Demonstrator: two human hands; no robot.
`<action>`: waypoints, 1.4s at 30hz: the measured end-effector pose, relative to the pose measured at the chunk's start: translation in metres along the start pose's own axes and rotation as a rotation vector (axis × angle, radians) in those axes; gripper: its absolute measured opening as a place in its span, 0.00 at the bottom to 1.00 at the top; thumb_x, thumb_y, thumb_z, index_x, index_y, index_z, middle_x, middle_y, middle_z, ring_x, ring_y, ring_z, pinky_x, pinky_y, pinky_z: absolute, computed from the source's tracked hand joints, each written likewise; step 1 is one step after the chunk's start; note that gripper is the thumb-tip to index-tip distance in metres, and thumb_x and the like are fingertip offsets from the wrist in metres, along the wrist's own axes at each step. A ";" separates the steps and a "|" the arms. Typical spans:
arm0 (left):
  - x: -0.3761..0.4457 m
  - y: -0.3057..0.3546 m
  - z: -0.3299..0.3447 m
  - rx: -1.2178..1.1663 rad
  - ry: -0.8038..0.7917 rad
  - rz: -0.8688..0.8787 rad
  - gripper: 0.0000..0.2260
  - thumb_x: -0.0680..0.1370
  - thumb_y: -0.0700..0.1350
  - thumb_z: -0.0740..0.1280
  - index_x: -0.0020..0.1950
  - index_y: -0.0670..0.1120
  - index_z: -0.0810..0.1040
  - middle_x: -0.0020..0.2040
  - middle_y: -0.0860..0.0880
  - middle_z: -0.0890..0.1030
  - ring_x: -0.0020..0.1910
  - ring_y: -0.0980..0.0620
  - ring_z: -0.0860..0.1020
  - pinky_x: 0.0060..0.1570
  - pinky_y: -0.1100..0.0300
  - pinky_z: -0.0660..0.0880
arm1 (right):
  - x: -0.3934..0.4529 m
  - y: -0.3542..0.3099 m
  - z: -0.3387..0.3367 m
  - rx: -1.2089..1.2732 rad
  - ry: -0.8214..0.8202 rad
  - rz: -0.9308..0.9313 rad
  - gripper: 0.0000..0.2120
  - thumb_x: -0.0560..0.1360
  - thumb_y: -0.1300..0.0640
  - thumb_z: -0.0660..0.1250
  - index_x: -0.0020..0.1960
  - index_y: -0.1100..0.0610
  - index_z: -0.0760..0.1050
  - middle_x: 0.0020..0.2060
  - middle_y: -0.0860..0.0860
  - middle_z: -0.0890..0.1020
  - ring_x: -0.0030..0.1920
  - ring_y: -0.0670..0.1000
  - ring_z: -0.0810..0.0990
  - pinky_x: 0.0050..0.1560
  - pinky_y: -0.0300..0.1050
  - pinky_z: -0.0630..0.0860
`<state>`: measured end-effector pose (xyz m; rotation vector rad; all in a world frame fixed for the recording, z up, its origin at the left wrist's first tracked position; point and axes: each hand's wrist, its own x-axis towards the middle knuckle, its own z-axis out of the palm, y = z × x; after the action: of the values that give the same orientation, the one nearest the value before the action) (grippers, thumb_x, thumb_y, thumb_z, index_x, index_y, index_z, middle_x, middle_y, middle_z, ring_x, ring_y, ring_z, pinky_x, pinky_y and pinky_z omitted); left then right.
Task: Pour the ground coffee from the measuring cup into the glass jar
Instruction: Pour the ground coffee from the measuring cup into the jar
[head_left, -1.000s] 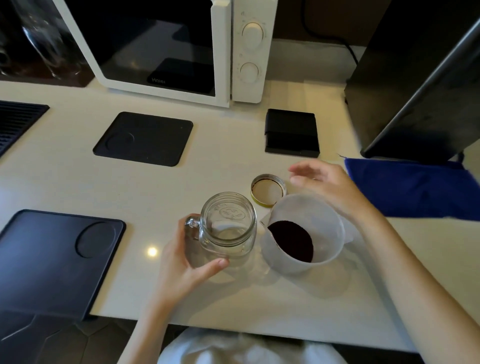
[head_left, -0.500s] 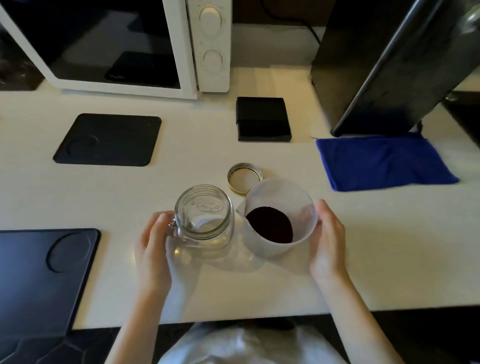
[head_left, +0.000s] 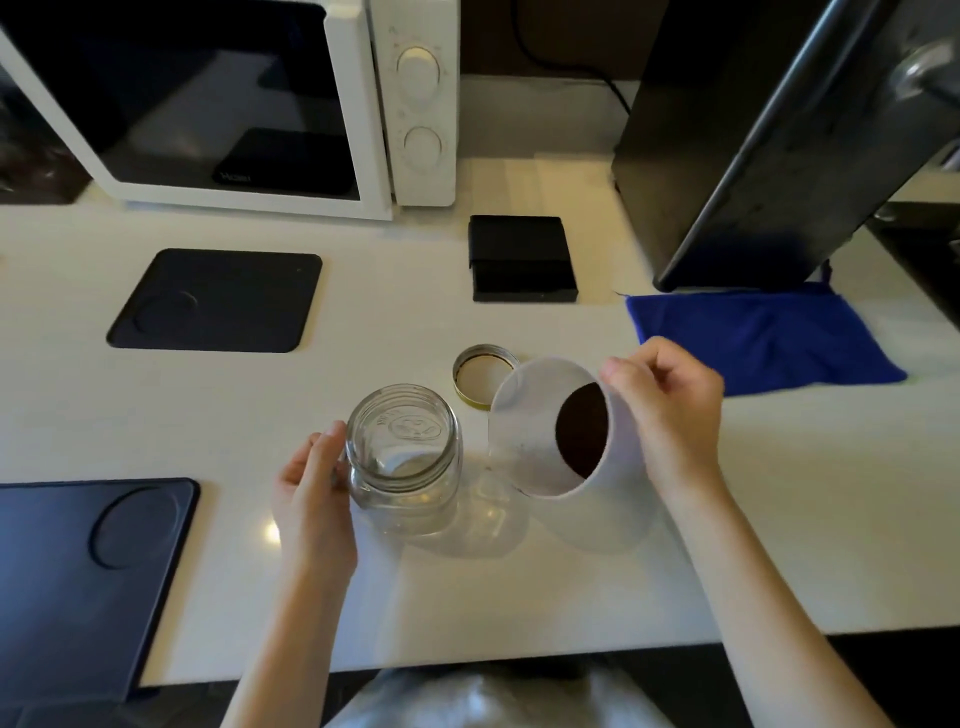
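An empty glass jar (head_left: 404, 457) with a side handle stands upright on the white counter (head_left: 519, 587). My left hand (head_left: 311, 493) holds it by the handle on its left side. My right hand (head_left: 670, 415) grips a white measuring cup (head_left: 524, 421), lifted off the counter and tilted left toward the jar. Dark ground coffee (head_left: 582, 431) lies at the bottom of the cup. The cup's rim hangs just right of the jar's mouth, apart from it. The jar's round metal lid (head_left: 485, 376) lies flat behind them.
A white microwave (head_left: 415, 104) stands at the back left and a tall black appliance (head_left: 753, 145) at the back right. A blue cloth (head_left: 763, 338), a small black box (head_left: 522, 260) and two dark mats (head_left: 215, 301) (head_left: 78, 577) lie on the counter.
My right hand has lifted the measuring cup off the counter and tipped it toward the jar. My left hand stays on the jar's handle.
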<state>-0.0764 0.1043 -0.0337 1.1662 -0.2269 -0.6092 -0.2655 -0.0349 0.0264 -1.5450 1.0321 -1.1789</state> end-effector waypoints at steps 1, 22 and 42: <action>0.000 0.001 0.001 0.004 0.008 0.003 0.23 0.75 0.39 0.60 0.18 0.50 0.71 0.18 0.58 0.67 0.19 0.60 0.64 0.22 0.68 0.58 | 0.002 0.001 0.002 -0.029 -0.049 -0.016 0.16 0.65 0.60 0.67 0.27 0.58 0.60 0.21 0.45 0.63 0.26 0.43 0.62 0.28 0.32 0.62; 0.009 0.018 0.021 0.262 -0.014 0.162 0.15 0.75 0.38 0.64 0.29 0.37 0.67 0.18 0.55 0.68 0.21 0.60 0.65 0.25 0.71 0.61 | 0.019 0.009 0.015 -0.183 -0.221 -0.205 0.13 0.67 0.47 0.67 0.29 0.52 0.67 0.30 0.47 0.72 0.34 0.46 0.69 0.35 0.32 0.66; 0.017 0.032 0.025 0.480 -0.171 0.162 0.20 0.77 0.43 0.63 0.25 0.43 0.63 0.19 0.57 0.61 0.21 0.59 0.58 0.22 0.68 0.56 | 0.027 0.016 0.001 0.076 0.275 0.257 0.15 0.73 0.55 0.63 0.35 0.65 0.69 0.32 0.57 0.69 0.37 0.53 0.69 0.39 0.48 0.67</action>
<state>-0.0632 0.0836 0.0028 1.5385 -0.6336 -0.5247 -0.2610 -0.0640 0.0169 -1.1714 1.3082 -1.2536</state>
